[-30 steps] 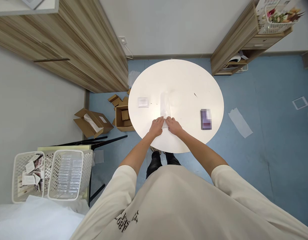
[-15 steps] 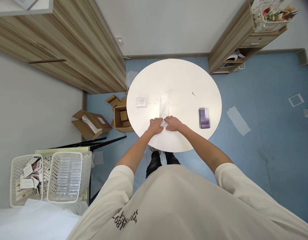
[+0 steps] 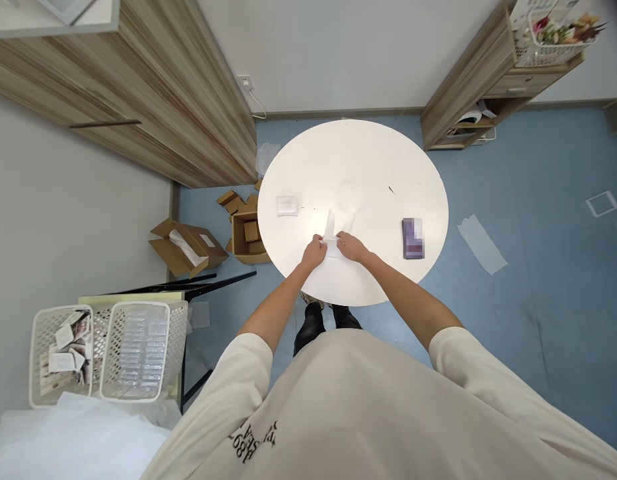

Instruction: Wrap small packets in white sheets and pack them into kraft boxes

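Observation:
Near the front of the round white table point(image 3: 298, 167), my left hand point(image 3: 315, 253) and my right hand point(image 3: 352, 246) grip the two sides of a thin white wrapping sheet point(image 3: 332, 249). The fingers of both hands are closed on it. Two narrow ends of the sheet spread apart beyond the hands. Whether anything lies inside the sheet I cannot tell. A small clear plastic box point(image 3: 287, 205) lies on the table to the left. On the right is a purple box point(image 3: 413, 239), its top blurred.
Open cardboard boxes point(image 3: 188, 248) stand on the floor left of the table. White baskets point(image 3: 135, 352), one with several clear plastic boxes, stand at lower left beside white sheets point(image 3: 73, 443). A white strip point(image 3: 482, 244) lies on the floor at right. Wooden cabinets point(image 3: 178, 87) stand behind.
The sheet lay as one flat strip stretching away from my hands; its far part is now shorter and split into two spread ends. My hands have moved slightly apart, still gripping it.

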Tool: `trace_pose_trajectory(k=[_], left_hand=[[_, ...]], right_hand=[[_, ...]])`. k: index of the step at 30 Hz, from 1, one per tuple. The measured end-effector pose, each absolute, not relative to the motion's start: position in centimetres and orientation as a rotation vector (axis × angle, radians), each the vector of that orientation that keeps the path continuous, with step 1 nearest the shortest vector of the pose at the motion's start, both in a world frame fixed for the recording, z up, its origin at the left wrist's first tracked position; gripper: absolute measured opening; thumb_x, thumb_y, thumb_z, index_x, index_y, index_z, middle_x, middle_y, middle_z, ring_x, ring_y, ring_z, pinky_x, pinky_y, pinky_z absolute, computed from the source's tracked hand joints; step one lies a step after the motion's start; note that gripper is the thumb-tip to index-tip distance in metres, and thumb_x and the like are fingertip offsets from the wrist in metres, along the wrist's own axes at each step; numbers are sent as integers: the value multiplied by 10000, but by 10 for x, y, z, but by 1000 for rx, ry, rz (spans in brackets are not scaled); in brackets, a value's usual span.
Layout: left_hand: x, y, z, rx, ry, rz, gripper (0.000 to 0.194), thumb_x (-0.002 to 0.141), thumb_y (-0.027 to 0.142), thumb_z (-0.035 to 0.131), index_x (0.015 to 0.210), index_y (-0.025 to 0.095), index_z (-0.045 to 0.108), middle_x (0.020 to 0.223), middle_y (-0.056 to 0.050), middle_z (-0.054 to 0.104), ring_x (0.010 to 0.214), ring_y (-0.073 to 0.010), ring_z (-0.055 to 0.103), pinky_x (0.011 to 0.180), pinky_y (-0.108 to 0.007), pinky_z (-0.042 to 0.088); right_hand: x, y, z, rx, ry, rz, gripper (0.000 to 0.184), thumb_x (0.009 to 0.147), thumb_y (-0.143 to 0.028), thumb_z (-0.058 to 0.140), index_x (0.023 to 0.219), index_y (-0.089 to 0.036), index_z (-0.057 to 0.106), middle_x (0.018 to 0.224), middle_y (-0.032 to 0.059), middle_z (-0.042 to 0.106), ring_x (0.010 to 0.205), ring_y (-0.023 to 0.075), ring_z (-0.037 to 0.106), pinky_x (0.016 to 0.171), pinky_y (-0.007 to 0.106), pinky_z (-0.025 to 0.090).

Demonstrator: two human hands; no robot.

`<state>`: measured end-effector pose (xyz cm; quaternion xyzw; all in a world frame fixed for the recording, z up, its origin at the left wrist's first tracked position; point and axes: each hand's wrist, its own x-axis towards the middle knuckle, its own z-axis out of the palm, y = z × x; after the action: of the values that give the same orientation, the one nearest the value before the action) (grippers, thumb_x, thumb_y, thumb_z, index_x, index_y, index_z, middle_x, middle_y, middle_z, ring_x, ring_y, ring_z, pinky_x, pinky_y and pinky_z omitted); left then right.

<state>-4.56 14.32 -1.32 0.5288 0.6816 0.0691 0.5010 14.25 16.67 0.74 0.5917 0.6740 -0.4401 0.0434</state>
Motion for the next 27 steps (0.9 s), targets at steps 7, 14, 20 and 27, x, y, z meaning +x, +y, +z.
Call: trace_pose_trajectory(k=[7,14,20,27], left_hand=[[-42,130,-27,1548,1642,313,465,968,188,508,1429,224,459,1432,-136,494,1131,-251,630,961,-388,519],[-46,123,-31,1699,1531,259,554,927,169,501,1478,191,441,1404,-149,495,1181,-287,601,995,-434,521],[-58,103,-23,1971,1493,48,709,859,240,647,1516,182,388,1445,-173,482,1287,-360,507,1052,-485,440],[-55,120,-16,1808,1622,70,412,964,406,540,1343,250,583,1334,-111,571,1284,-325,519,1119,-478,384]], right_hand=[[139,144,-11,2103,2205,-919,372,1007,-305,495,1357,-180,516,1391,159,503,1178,291,564,901,388,519],[138,113,-25,1895,2398,-831,659,917,-397,640,1499,-164,437,1511,200,463,1295,376,501,1074,498,423],[154,111,-22,1673,2538,-726,545,907,-249,573,1444,-169,531,1569,165,487,1319,366,486,1137,520,303],[159,136,-10,1706,2532,-930,430,959,-401,534,1336,-221,633,1399,134,592,1269,336,496,1111,509,355]])
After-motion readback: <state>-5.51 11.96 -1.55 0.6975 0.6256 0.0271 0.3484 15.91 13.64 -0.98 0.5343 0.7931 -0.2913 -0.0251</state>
